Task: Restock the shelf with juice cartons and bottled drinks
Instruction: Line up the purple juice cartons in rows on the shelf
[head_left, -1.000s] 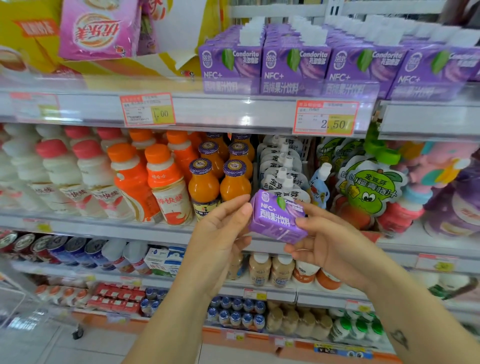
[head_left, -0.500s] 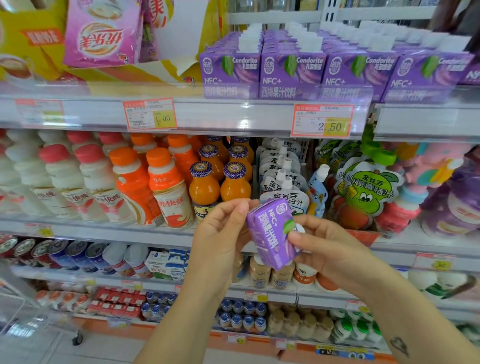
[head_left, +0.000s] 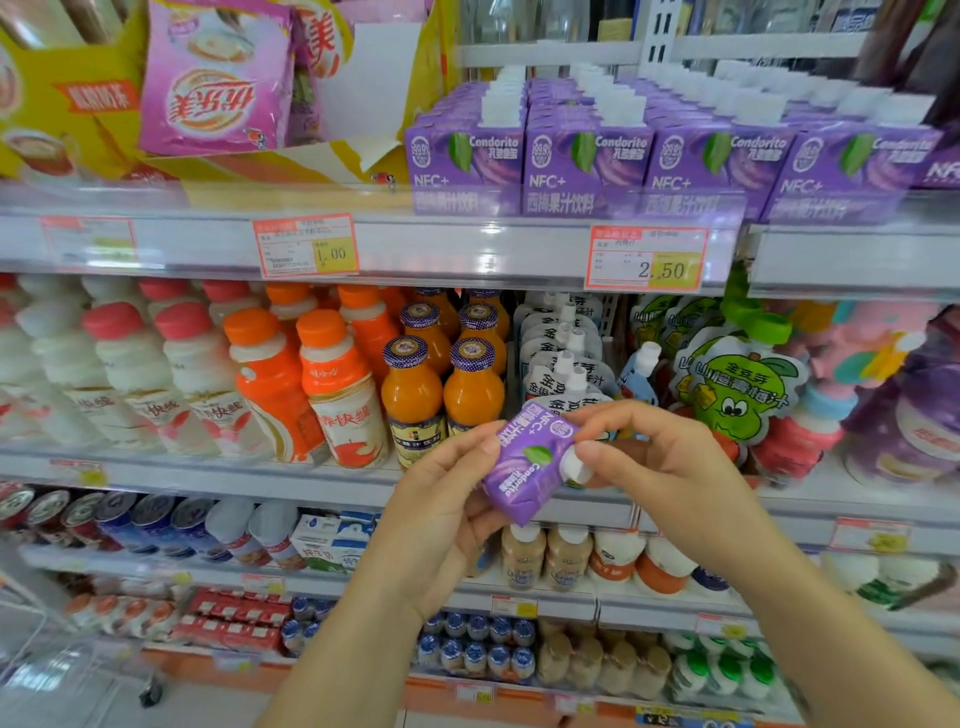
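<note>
purple carton turned further | between left hand and right hand | both hands grip it

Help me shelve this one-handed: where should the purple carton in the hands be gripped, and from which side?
Grip the purple carton across its flat sides at mid-body, coming from the side of the left hand. It lies tilted, white cap toward the right hand, so the left side probably offers plain flat faces.

head-worn view, facing shelves squarely, close, slightly downward
</note>
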